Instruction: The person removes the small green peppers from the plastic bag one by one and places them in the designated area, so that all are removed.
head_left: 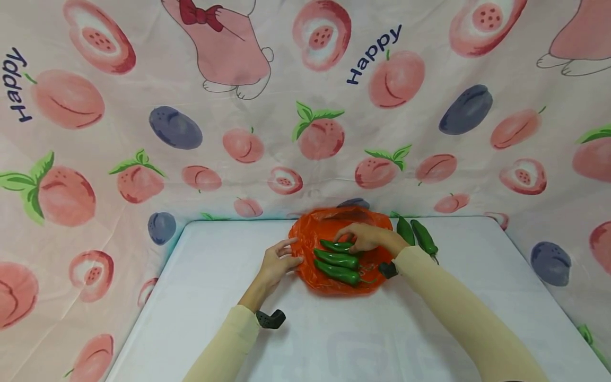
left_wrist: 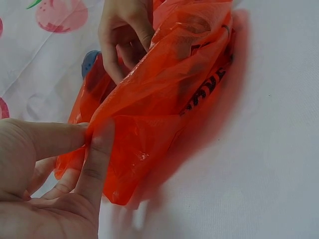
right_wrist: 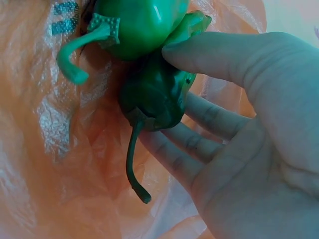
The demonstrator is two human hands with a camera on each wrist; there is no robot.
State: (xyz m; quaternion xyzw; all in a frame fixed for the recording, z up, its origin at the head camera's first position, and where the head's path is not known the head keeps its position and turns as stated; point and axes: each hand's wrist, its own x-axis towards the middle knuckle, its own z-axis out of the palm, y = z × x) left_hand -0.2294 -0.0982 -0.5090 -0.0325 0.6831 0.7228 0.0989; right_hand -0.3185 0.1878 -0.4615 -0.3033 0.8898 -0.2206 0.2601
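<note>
A crinkled orange-red plastic bag (head_left: 307, 229) lies spread at the back of the table, with several long green chili peppers (head_left: 337, 274) side by side on it. My left hand (head_left: 276, 267) pinches the bag's left edge between thumb and fingers; the left wrist view shows the film (left_wrist: 144, 124) raised there. Reaching over the bag from the right, my right hand (head_left: 366, 237) grips the farthest pepper of the row. In the right wrist view, the thumb and fingers are round this dark green pepper (right_wrist: 152, 97), stem outward, and another pepper (right_wrist: 144, 25) lies against it.
Two more green peppers (head_left: 424, 237) lie on the white table (head_left: 200, 297) just right of the bag, beyond my right wrist. A fruit-patterned cloth (head_left: 238, 116) hangs behind the table's back edge and along both sides.
</note>
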